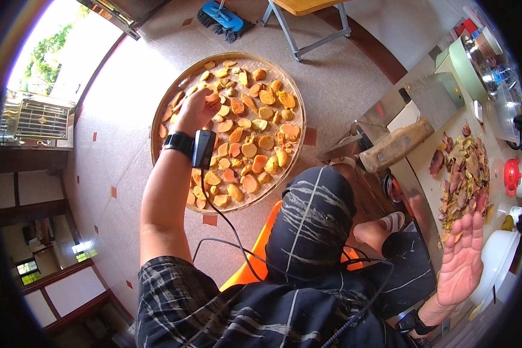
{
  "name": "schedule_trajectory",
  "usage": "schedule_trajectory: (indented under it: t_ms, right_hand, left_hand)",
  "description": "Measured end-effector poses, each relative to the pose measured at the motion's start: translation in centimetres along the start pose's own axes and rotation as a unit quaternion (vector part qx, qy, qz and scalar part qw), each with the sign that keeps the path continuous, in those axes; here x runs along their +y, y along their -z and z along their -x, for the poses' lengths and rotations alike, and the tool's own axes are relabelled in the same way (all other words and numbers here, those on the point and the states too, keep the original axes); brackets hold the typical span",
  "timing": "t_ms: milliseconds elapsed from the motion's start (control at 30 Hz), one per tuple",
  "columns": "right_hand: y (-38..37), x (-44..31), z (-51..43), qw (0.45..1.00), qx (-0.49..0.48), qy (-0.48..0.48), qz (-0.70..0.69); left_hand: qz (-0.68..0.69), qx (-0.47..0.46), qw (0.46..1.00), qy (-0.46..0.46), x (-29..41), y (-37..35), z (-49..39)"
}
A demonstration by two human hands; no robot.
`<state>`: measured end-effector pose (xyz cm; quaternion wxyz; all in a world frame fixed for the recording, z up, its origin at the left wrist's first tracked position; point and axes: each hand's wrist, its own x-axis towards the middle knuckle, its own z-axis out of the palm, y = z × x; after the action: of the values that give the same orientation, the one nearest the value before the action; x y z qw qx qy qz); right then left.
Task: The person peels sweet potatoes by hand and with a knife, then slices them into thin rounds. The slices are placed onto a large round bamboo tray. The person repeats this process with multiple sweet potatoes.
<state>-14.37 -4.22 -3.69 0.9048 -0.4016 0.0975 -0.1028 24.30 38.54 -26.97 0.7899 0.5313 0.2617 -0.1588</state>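
On the floor lies a round woven bamboo tray, spread with many orange and yellow root slices and chunks that look like sweet potato. My left hand reaches over its upper left part, fingers curled round an orange slice; the palm hides part of the grip. At the far right my right hand is raised with the palm showing, fingers extended and nothing in it. Beyond its fingertips a heap of reddish and yellow peelings lies on the counter. A cleaver with a wooden handle lies near the counter's edge.
A green-rimmed bowl, a red item and a white bowl stand along the counter. Behind the tray are a blue mop and a folding-leg table. Beneath me is an orange seat; a black cable hangs from my left wrist.
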Motion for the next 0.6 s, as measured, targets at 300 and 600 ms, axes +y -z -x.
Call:
schedule_trajectory:
  t_ms: [300, 600]
  right_hand:
    - [5.2, -2.0, 0.6, 0.996, -0.066, 0.04, -0.051]
    - [6.3, -3.6, 1.8, 0.999, -0.031, 0.03, -0.004]
  left_hand:
    - [-0.006, 0.04, 0.999, -0.025, -2.9, -3.2, -9.0]
    - [-0.292, -0.063, 0.901, -0.314, -7.0, -2.3, -21.6]
